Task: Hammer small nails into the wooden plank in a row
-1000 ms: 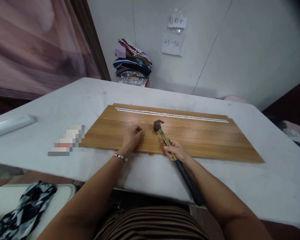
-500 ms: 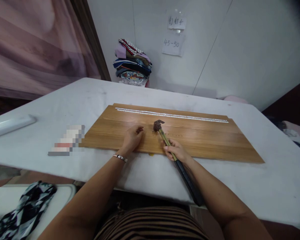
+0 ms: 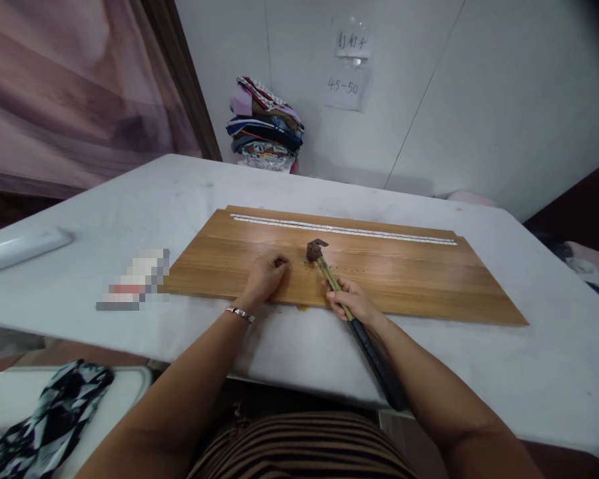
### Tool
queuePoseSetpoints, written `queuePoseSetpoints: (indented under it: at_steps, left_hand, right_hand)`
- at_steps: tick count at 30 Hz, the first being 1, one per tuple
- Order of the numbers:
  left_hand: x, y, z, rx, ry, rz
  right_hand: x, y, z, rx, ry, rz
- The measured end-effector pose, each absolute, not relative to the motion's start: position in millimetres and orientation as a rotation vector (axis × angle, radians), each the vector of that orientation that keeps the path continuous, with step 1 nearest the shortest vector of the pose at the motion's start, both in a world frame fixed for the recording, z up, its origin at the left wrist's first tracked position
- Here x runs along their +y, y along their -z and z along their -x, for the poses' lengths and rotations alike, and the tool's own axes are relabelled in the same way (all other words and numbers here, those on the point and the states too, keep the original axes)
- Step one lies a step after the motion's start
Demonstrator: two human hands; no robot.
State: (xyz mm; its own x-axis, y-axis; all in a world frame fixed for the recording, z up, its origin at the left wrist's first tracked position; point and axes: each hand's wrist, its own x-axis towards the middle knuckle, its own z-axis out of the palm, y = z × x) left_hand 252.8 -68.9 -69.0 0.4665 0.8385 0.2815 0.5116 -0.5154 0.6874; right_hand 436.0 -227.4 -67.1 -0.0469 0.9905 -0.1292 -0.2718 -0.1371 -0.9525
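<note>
My right hand (image 3: 353, 299) is closed around the upper handle of a claw hammer (image 3: 337, 283). Its brown, rusty-looking head is over the middle of a wooden board (image 3: 409, 286), and the black grip reaches down past the board's front edge. To the left of the hammer head, my left hand (image 3: 266, 275) is on or just above the board with its fingers pinched together. Whatever those fingertips hold, if anything, is too small to make out. A row of small dark dots (image 3: 347, 269) runs across the board to the right of the hammer head.
Two white strips with printed marks (image 3: 344, 229) lie along the board's far side. The board rests on a white-covered table (image 3: 180, 179). Left of it are a blurred-out box-shaped item (image 3: 140, 276) and a white roll (image 3: 24, 249). Folded cloths (image 3: 264, 126) are stacked against the wall.
The fingers of my left hand have shifted slightly, drawing closer together. My right hand and the hammer are in the same place.
</note>
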Motion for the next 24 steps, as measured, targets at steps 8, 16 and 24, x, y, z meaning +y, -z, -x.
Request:
queuePoseSetpoints:
  at_steps: [8, 16, 24]
  left_hand:
    - [-74.3, 62.6, -252.4, 1.382, -0.781, -2.246]
    - [-76.2, 58.9, -253.1, 1.484, -0.708, -2.33]
    - [-75.5, 60.8, -253.3, 1.515, -0.692, -2.337]
  right_hand:
    - [-226.9, 68.4, -436.0, -0.937, -1.451, 1.063]
    - [-227.5, 67.6, -437.1, -0.955, -1.452, 1.078]
    - [-227.4, 67.8, -436.0, -0.938, -1.46, 1.079]
